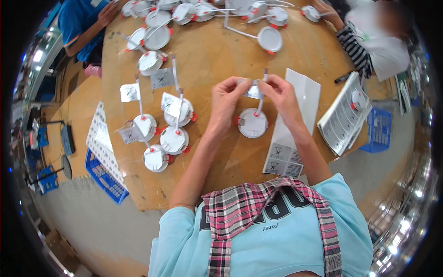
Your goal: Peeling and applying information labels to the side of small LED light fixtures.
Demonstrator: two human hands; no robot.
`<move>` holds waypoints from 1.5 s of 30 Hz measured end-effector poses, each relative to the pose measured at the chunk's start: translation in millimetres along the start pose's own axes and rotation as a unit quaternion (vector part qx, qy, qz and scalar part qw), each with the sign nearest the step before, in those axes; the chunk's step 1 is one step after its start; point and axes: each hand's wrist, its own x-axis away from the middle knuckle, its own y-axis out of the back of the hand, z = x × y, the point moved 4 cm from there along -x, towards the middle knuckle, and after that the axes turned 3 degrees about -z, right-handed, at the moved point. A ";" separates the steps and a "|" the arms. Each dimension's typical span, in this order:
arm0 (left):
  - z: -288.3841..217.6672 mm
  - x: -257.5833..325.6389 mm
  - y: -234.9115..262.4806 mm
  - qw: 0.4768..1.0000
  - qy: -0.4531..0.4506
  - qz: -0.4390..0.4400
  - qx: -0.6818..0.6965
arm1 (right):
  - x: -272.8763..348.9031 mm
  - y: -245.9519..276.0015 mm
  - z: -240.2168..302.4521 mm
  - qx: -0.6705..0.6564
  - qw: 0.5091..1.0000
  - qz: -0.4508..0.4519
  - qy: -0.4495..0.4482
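In front of me a white round downlight (253,124) with red clips lies on the table. Its white cable (261,103) runs up between my hands. My left hand (226,100) is closed, pinching the left end of a small silver label (252,91). My right hand (280,98) is closed too, its fingertips pinching the label's right side where it meets the cable. Whether the label sticks to the cable all the way round is hidden by the fingers. Right beside my right forearm lies a long white label sheet (304,101) with several printed silver labels at its near end.
Several downlights with label flags on their cables, one a white downlight (174,140), lie at left. More, including a lone downlight (270,39), are heaped at the far side. A paper stack (344,117) and blue crate (379,131) are at right. Another person's hand (108,14) is far left; another person's striped sleeve (354,48) far right.
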 end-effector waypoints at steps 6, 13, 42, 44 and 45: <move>-7.1 -4.4 -1.1 0.999 -0.034 -0.012 -0.001 | -6.1 5.6 5.3 -0.001 1.000 0.017 0.000; -9.0 -3.9 16.5 0.999 -0.044 -0.005 -0.022 | -10.7 -12.6 7.8 0.049 0.997 0.046 -0.025; 15.7 -8.2 13.9 0.995 -0.040 0.086 0.014 | 19.3 -13.9 6.5 0.079 0.997 0.019 -0.017; 14.1 -8.8 12.8 0.995 -0.034 0.090 0.009 | 16.2 -13.3 4.8 0.065 0.997 0.021 -0.021; 13.8 -10.6 14.9 0.996 -0.036 0.087 0.008 | 13.8 -15.5 4.9 0.064 0.997 0.024 -0.021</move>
